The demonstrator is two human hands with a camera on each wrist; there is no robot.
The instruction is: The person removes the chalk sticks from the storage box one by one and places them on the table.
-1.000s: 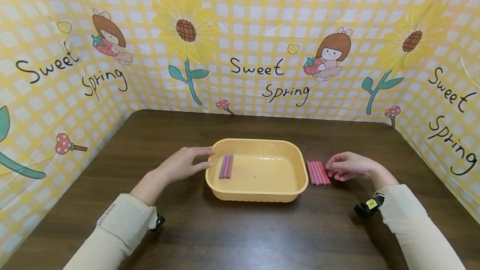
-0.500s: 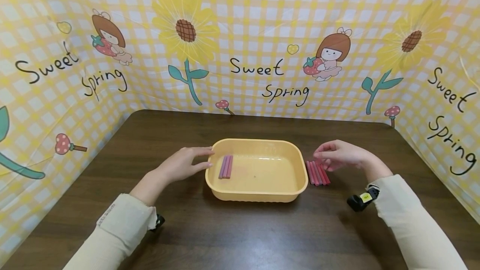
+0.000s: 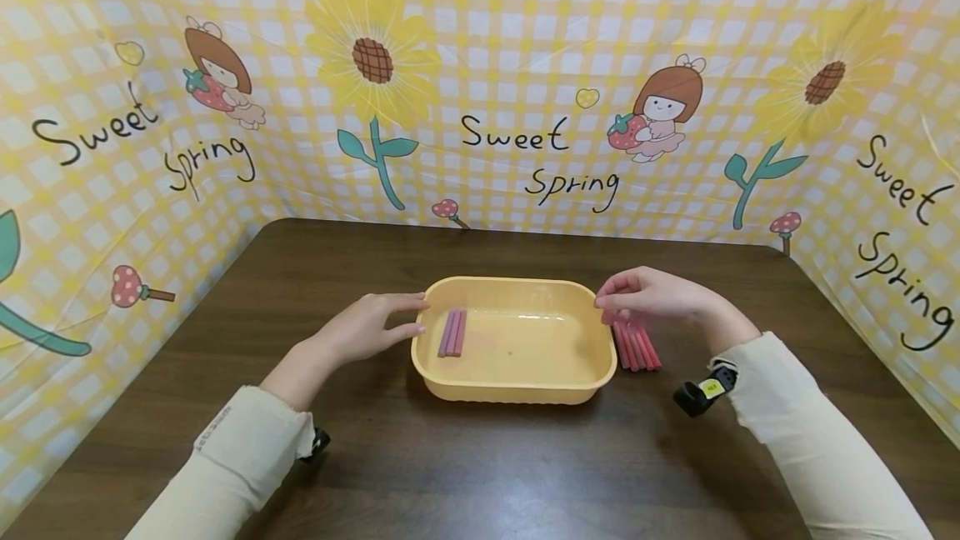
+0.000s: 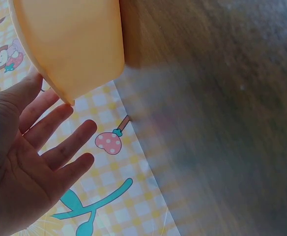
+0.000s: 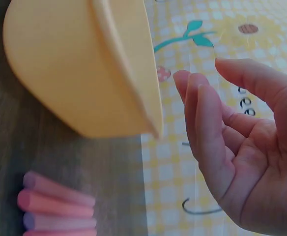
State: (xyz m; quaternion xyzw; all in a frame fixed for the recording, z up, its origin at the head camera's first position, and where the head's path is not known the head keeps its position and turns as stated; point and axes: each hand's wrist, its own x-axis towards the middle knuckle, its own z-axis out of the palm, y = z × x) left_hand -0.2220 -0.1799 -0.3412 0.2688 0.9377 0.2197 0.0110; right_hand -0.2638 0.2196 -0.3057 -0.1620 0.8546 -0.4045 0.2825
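A yellow plastic basin (image 3: pixel 517 392) stands mid-table in the head view. Inside, near its left wall, 3 purple-pink sticks (image 3: pixel 452 334) lie side by side. Several pink and reddish sticks (image 3: pixel 636 347) form a row on the table just outside the right wall; the right wrist view shows their round ends. My left hand (image 3: pixel 367 327) touches the basin's left rim with extended fingertips, the thumb lower on that side. My right hand (image 3: pixel 663 294) hovers by the right rim, above the row. Its fingers (image 5: pixel 202 123) are loosely bent, thumb apart, with nothing between them.
The dark wooden table (image 3: pixel 480 465) runs up to a yellow checked cloth (image 3: pixel 510 48) at the back and sides. A black wrist camera (image 3: pixel 705 390) hangs below the right cuff, another (image 3: pixel 317 444) beside the left cuff.
My right hand has moved left and slightly away from me, from the right side of the stick row to the basin's right rim. Left hand, basin and sticks look unmoved.
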